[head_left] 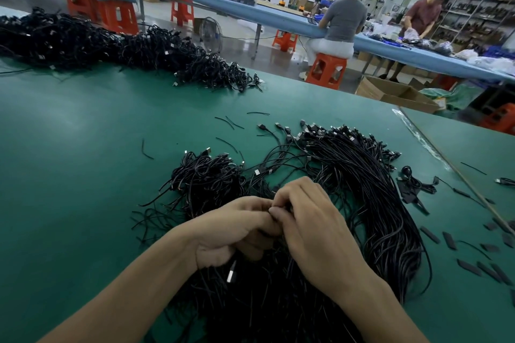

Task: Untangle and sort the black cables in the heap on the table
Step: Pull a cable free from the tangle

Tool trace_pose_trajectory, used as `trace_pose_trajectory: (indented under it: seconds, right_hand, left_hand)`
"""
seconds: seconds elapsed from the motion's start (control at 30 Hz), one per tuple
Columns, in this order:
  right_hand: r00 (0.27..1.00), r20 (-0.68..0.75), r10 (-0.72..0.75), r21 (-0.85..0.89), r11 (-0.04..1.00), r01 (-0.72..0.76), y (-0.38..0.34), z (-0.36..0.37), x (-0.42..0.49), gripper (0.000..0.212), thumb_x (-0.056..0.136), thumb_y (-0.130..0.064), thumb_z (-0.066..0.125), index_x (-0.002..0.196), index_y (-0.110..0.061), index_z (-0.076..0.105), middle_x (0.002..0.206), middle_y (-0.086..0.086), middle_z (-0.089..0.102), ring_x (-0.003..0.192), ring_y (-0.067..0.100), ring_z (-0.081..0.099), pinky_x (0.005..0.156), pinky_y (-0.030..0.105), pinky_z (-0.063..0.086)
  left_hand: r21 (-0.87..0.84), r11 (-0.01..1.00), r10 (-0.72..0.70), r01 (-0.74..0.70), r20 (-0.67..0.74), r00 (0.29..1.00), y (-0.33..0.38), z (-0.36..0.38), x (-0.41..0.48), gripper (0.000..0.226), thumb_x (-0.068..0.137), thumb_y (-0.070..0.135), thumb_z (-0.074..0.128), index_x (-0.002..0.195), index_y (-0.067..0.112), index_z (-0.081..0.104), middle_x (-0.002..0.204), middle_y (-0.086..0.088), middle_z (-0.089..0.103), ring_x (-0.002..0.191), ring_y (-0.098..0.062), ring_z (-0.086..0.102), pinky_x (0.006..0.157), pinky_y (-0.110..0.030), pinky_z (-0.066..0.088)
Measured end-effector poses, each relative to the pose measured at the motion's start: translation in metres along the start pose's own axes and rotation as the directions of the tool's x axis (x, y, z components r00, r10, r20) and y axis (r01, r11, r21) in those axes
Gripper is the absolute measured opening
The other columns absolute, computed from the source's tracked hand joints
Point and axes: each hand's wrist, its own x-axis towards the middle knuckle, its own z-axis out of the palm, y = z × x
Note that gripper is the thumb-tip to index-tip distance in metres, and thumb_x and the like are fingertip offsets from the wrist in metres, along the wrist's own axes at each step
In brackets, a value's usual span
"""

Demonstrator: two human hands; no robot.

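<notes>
A heap of tangled black cables (206,184) lies on the green table (78,147) in front of me. To its right, a combed bundle of straightened cables (370,192) curves toward me, plugs at its far end. My left hand (237,228) and my right hand (309,220) meet over the heap, fingers curled, pinching black cables between them. A silver plug (231,271) hangs below my left hand. What the fingertips hold is mostly hidden.
A long pile of black cables (117,44) lies along the table's far left. Short black ties and flat black pieces (471,267) are scattered at the right. Two people work at a blue bench beyond, among orange stools (326,71) and a cardboard box (390,92).
</notes>
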Motion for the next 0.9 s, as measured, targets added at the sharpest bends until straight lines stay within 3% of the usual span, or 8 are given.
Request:
trace_pose_trajectory:
  seconds: [0.1, 0.17, 0.23, 0.33, 0.57, 0.77, 0.9]
  right_hand:
    - [0.994, -0.085, 0.063, 0.070, 0.996, -0.058, 0.003, 0.003, 0.001, 0.015, 0.094, -0.021, 0.059, 0.087, -0.029, 0.049, 0.095, -0.016, 0.049, 0.093, 0.008, 0.045, 0.078, 0.019, 0.038]
    - [0.986, -0.135, 0.100, 0.130, 0.988, -0.082, 0.005, 0.005, 0.001, 0.012, 0.093, -0.021, 0.059, 0.086, -0.028, 0.052, 0.096, -0.018, 0.048, 0.095, 0.009, 0.048, 0.078, 0.020, 0.040]
    - [0.973, -0.182, 0.143, 0.223, 0.970, -0.101, 0.007, 0.006, 0.001, 0.012, 0.092, -0.018, 0.060, 0.085, -0.026, 0.055, 0.098, -0.018, 0.049, 0.095, 0.009, 0.052, 0.077, 0.023, 0.045]
    - [0.955, -0.235, 0.181, 0.301, 0.948, -0.106, 0.007, 0.005, 0.002, 0.016, 0.092, -0.015, 0.064, 0.085, -0.027, 0.056, 0.099, -0.018, 0.050, 0.094, 0.010, 0.055, 0.077, 0.020, 0.045]
    - [0.977, -0.206, 0.064, 0.010, 0.998, -0.063, 0.006, -0.003, 0.001, 0.004, 0.093, -0.029, 0.056, 0.094, -0.025, 0.057, 0.098, -0.015, 0.053, 0.091, 0.010, 0.051, 0.081, 0.033, 0.048]
    - [0.992, -0.122, 0.029, -0.115, 0.992, -0.044, 0.007, -0.014, 0.001, 0.029, 0.090, -0.028, 0.066, 0.117, -0.024, 0.056, 0.112, -0.010, 0.056, 0.101, 0.012, 0.055, 0.087, 0.031, 0.048]
    - [0.994, -0.103, -0.039, -0.208, 0.978, 0.017, 0.009, -0.019, 0.005, 0.013, 0.086, -0.030, 0.069, 0.095, -0.023, 0.064, 0.103, -0.008, 0.057, 0.096, 0.016, 0.055, 0.084, 0.034, 0.048]
  left_hand:
    - [-0.198, 0.980, -0.011, 0.014, 0.018, 1.000, 0.003, 0.001, 0.000, 0.032, 0.104, 0.004, 0.031, 0.078, 0.011, 0.048, 0.067, -0.004, 0.037, 0.044, -0.004, 0.038, 0.041, -0.015, 0.034]
    - [-0.283, 0.958, 0.041, -0.045, -0.020, 0.999, 0.000, 0.003, 0.000, 0.029, 0.104, 0.005, 0.033, 0.081, 0.009, 0.050, 0.067, -0.004, 0.041, 0.044, -0.004, 0.042, 0.040, -0.016, 0.037]
    - [-0.287, 0.951, 0.101, -0.114, -0.061, 0.993, -0.001, 0.006, 0.000, 0.024, 0.103, 0.006, 0.038, 0.084, 0.010, 0.052, 0.067, -0.003, 0.045, 0.044, -0.003, 0.045, 0.041, -0.015, 0.038]
    - [-0.208, 0.958, 0.189, -0.198, -0.060, 0.980, 0.001, 0.011, 0.001, 0.026, 0.105, 0.013, 0.035, 0.082, 0.014, 0.049, 0.070, -0.004, 0.034, 0.047, -0.002, 0.034, 0.042, -0.013, 0.029]
    - [-0.271, 0.943, 0.158, -0.191, -0.139, 0.978, -0.005, 0.013, 0.003, 0.024, 0.103, 0.014, 0.045, 0.085, 0.011, 0.061, 0.065, 0.003, 0.049, 0.051, -0.004, 0.036, 0.043, -0.015, 0.026]
    - [-0.322, 0.935, 0.102, -0.147, -0.155, 0.983, -0.003, 0.009, 0.004, 0.024, 0.100, 0.010, 0.049, 0.082, 0.011, 0.065, 0.065, 0.000, 0.053, 0.050, -0.006, 0.038, 0.043, -0.017, 0.025]
    - [-0.322, 0.939, 0.077, -0.119, -0.140, 0.987, -0.003, 0.007, 0.005, 0.024, 0.100, 0.010, 0.050, 0.083, 0.011, 0.068, 0.066, -0.001, 0.054, 0.050, -0.007, 0.038, 0.042, -0.016, 0.027]
